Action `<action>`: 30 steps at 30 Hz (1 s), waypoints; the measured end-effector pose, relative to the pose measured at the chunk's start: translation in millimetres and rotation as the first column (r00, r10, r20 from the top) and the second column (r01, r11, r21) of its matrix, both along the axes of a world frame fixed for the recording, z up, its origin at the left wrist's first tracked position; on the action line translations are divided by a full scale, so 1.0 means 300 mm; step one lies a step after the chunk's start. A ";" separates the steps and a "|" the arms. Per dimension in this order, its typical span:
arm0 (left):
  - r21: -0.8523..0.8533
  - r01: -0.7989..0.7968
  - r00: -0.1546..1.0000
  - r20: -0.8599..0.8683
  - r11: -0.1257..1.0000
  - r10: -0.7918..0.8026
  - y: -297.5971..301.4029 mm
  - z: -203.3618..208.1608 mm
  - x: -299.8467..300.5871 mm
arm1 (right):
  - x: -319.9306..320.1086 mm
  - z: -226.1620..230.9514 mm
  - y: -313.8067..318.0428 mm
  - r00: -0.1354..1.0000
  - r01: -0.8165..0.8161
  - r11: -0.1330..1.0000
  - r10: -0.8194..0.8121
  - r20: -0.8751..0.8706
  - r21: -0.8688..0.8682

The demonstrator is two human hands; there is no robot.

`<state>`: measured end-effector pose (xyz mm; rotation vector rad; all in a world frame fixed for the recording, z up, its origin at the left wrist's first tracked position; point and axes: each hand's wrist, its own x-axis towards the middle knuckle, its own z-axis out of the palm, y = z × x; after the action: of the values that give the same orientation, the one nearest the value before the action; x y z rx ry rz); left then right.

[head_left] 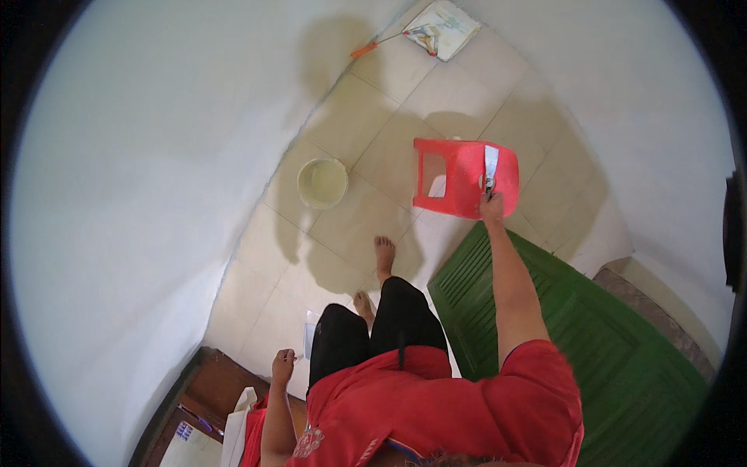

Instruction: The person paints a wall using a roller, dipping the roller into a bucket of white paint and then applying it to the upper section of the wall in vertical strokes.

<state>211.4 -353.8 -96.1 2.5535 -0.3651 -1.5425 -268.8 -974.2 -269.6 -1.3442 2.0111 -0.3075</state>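
Reaching with right hand (491, 207) clamped on scraper (490, 167) against red stool (459, 177) beside bucket (322, 183), left hand (283, 365) clenched empty at hip, risking a slip on tiled floor (389, 124) through leaning overstretch.

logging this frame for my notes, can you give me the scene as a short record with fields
right hand: right hand stretched forward, gripping a flat-bladed tool at the red plastic stool
left hand: left hand closed in a fist near the hip; whether it holds anything cannot be told
floor: pale tiled floor with a round bucket left of the stool
right side: green slatted panel
far corner: folded cloth near an orange-handled tool
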 end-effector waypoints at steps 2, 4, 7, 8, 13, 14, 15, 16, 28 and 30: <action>-0.002 -0.013 1.000 -0.025 1.000 0.013 -0.039 -0.026 0.017 | 0.101 0.054 0.023 0.943 0.150 0.987 -0.160 0.291 0.056; -0.021 0.043 0.999 -0.032 0.999 -0.043 -0.101 -0.072 0.062 | 0.216 0.122 0.033 0.896 0.183 0.982 -0.185 0.404 0.043; -0.067 0.115 0.992 -0.036 0.991 -0.117 -0.212 -0.136 0.134 | 0.315 0.178 0.034 0.826 0.187 0.973 -0.229 0.516 0.133; -0.082 0.058 0.997 -0.049 0.995 -0.062 -0.264 -0.162 0.147 | 0.345 0.192 0.023 0.815 0.187 0.968 -0.249 0.523 0.169; -0.117 -0.007 1.000 0.004 0.993 0.007 -0.608 -0.216 0.218 | 0.451 0.290 -0.115 0.758 0.124 0.942 -0.293 0.583 0.312; -0.122 -0.007 1.000 -0.005 0.992 0.006 -0.677 -0.209 0.241 | 0.462 0.293 -0.141 0.735 0.131 0.926 -0.331 0.592 0.355; -0.133 -0.009 1.000 -0.010 0.991 0.007 -0.754 -0.198 0.265 | 0.479 0.278 -0.183 0.710 0.134 0.910 -0.365 0.603 0.393; -0.140 -0.007 1.000 -0.011 0.990 0.005 -0.828 -0.185 0.292 | 0.492 0.247 -0.221 0.680 0.136 0.891 -0.402 0.613 0.434; 0.027 0.067 0.997 0.023 0.997 -0.068 -1.363 -0.179 0.472 | 0.624 -0.261 -0.884 0.686 0.243 0.751 -0.581 0.439 0.614; 0.062 0.107 0.994 -0.044 0.992 -0.105 -1.492 -0.200 0.484 | 0.663 -0.380 -1.045 0.599 0.305 0.714 -0.658 0.456 0.630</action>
<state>356.6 -801.4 -156.0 2.5849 -0.4604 -1.6664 -70.0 -1287.6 -383.7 -0.2208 1.6247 -0.4129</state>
